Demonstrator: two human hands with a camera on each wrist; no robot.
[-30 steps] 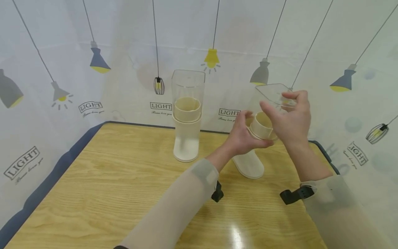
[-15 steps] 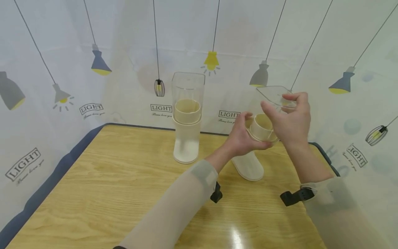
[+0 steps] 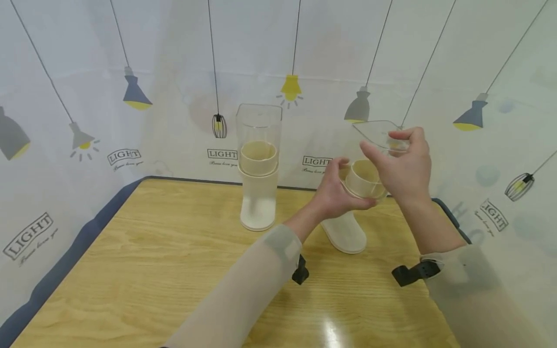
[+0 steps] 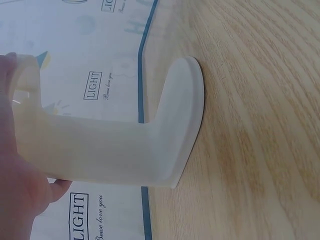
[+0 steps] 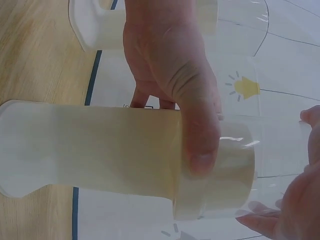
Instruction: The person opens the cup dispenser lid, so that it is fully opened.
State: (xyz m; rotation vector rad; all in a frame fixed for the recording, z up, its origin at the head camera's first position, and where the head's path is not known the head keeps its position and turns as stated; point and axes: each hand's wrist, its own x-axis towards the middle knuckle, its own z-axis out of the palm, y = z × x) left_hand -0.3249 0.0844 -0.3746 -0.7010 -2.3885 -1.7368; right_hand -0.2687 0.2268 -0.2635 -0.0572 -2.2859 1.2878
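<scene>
A cream boot-shaped stand with a raised round collar sits at the table's right, its flat foot on the wood. My left hand grips it just below the collar; in the right wrist view, the left thumb lies across the ring. A clear plastic sleeve with a slanted top surrounds the collar and rises above it. Around the sleeve's upper part curl the thumb and fingers of my right hand. The left wrist view shows the stand's stem upright and its foot on the table.
A matching stand, topped with a clear sleeve, stands upright to the left. The wooden table ends at a dark blue edge, with a lamp-printed white curtain hanging close behind and at both sides.
Both hands keep their grip on the stand and sleeve, with hardly any movement. The head view has shifted slightly, so everything appears a little lower and further left.
</scene>
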